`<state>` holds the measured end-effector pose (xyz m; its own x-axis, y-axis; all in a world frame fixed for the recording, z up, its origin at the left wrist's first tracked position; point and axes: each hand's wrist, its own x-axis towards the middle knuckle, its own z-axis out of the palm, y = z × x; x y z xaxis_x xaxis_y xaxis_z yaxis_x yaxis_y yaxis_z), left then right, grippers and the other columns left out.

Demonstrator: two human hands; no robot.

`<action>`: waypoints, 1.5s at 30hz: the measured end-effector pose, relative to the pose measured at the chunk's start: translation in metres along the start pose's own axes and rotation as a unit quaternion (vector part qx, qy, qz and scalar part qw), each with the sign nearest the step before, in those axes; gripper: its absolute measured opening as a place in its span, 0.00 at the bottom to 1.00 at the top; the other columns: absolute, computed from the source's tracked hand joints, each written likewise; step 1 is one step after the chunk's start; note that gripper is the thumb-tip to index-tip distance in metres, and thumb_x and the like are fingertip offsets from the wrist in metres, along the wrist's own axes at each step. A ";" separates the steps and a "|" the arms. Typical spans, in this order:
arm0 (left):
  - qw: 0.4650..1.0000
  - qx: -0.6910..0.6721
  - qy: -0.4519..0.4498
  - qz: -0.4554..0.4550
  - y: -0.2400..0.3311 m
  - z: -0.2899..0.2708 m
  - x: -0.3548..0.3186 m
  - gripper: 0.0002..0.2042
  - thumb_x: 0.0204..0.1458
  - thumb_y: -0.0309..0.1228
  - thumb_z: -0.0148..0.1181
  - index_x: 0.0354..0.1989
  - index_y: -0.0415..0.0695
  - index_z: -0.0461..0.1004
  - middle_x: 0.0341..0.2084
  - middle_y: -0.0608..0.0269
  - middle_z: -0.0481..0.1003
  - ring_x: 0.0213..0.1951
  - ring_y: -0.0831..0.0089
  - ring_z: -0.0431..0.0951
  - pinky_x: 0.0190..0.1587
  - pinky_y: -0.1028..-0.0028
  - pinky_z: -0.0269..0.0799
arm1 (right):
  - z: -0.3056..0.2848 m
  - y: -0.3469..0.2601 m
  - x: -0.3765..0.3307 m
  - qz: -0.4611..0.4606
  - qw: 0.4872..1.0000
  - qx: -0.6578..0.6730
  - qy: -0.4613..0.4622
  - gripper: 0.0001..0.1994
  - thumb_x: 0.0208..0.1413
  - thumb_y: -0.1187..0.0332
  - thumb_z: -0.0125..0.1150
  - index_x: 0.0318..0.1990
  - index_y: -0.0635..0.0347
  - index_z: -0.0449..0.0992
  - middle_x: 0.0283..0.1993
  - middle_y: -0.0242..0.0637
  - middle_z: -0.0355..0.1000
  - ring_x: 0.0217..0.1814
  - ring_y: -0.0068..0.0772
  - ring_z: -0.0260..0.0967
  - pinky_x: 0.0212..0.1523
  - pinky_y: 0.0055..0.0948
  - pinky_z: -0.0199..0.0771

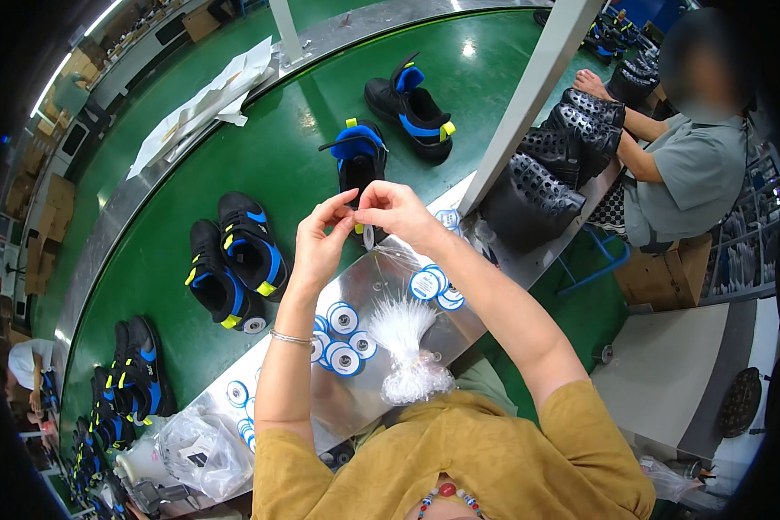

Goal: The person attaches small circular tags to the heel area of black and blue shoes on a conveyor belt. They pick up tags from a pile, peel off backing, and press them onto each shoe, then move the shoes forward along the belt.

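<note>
Hands [322, 241] [400, 215] close together, tag [368, 237] edge-on, shoe [360, 156] partly hidden

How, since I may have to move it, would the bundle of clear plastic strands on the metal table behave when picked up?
The bundle of clear plastic strands would probably feel light, as its strands look thin. It may flex but spring back, since the loose ends fan out fairly straight. It seems unlikely to roll, given its splayed shape.
</note>
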<state>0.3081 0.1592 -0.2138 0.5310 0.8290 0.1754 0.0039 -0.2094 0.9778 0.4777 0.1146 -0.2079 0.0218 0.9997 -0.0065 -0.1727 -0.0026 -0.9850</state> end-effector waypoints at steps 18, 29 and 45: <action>0.949 0.294 0.014 0.111 0.001 -0.009 -0.011 0.29 0.46 0.28 0.69 0.59 0.41 0.68 0.54 0.53 0.68 0.56 0.61 0.67 0.58 0.66 0.64 | -0.021 0.021 0.008 -0.023 0.987 -0.130 0.086 0.06 0.53 0.71 0.63 0.36 0.64 0.77 0.28 0.30 0.73 0.31 0.18 0.69 0.33 0.21 0.69; 0.899 0.410 -0.013 0.151 -0.016 0.000 0.002 0.23 0.35 0.32 0.74 0.42 0.38 0.75 0.43 0.55 0.73 0.50 0.53 0.68 0.54 0.63 0.66 | -0.026 0.024 0.055 -0.120 0.926 -0.319 0.162 0.12 0.52 0.67 0.63 0.41 0.64 0.78 0.40 0.44 0.76 0.39 0.40 0.76 0.43 0.34 0.76; 1.000 0.001 -0.012 -0.020 -0.047 -0.038 0.125 0.13 0.49 0.17 0.57 0.44 0.39 0.79 0.36 0.66 0.79 0.40 0.78 0.76 0.47 0.78 0.70 | -0.004 0.031 0.109 -0.168 0.875 -0.399 0.217 0.08 0.49 0.69 0.59 0.32 0.60 0.68 0.28 0.51 0.73 0.35 0.59 0.72 0.35 0.52 0.71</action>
<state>0.3420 0.2925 -0.2330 0.5508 0.8239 0.1334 0.0264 -0.1770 0.9839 0.4788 0.2231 -0.2403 0.3409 0.8448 0.4124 0.6546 0.1015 -0.7491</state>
